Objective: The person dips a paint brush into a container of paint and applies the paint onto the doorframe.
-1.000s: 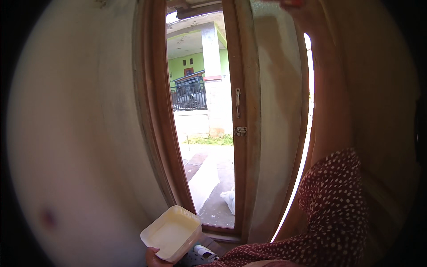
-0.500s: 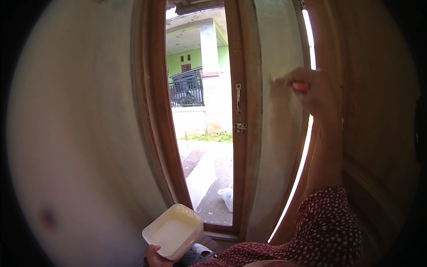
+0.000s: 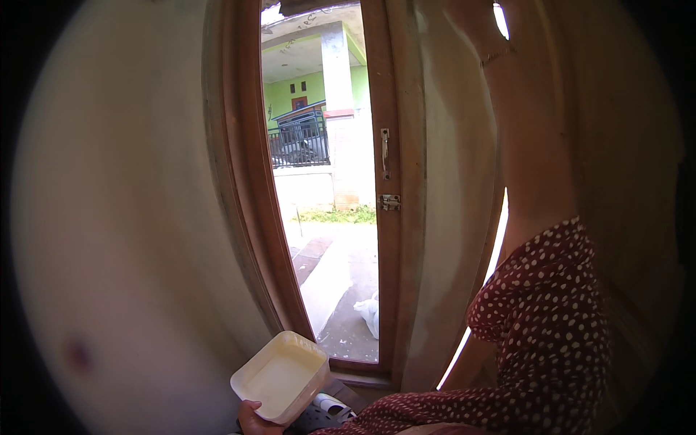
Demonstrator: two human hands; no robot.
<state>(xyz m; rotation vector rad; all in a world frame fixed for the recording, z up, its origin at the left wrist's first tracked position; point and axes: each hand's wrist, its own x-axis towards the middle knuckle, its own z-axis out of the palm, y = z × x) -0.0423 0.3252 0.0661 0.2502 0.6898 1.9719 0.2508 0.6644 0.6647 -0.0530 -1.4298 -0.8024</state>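
At the bottom, my left hand (image 3: pixel 257 420) grips the near corner of a cream rectangular plastic tub (image 3: pixel 310 377), its thumb over the rim. Pale paint (image 3: pixel 274 377) lies in the tub, which tilts a little. My right arm, in a dark red sleeve with white dots (image 3: pixel 551 304), stretches up to the top edge. Only the wrist side of my right hand (image 3: pixel 470 18) shows there, close to the narrow pale wall strip (image 3: pixel 453 217). Its fingers lie beyond the frame, so what they hold is hidden. Wet-looking streaks mark the strip's upper part.
A brown wooden frame (image 3: pixel 243 217) surrounds a tall opening, with a metal handle (image 3: pixel 385 154) and a latch (image 3: pixel 389 203) on its right side. Outside are a white bag (image 3: pixel 368 316) and a green house. A pale wall (image 3: pixel 123 217) stands close at left, brown wood at right.
My right hand, which held a red-handled brush against the wall strip, has risen to the top edge, taking its fingers out of view. My left hand and the tub stay nearly still.
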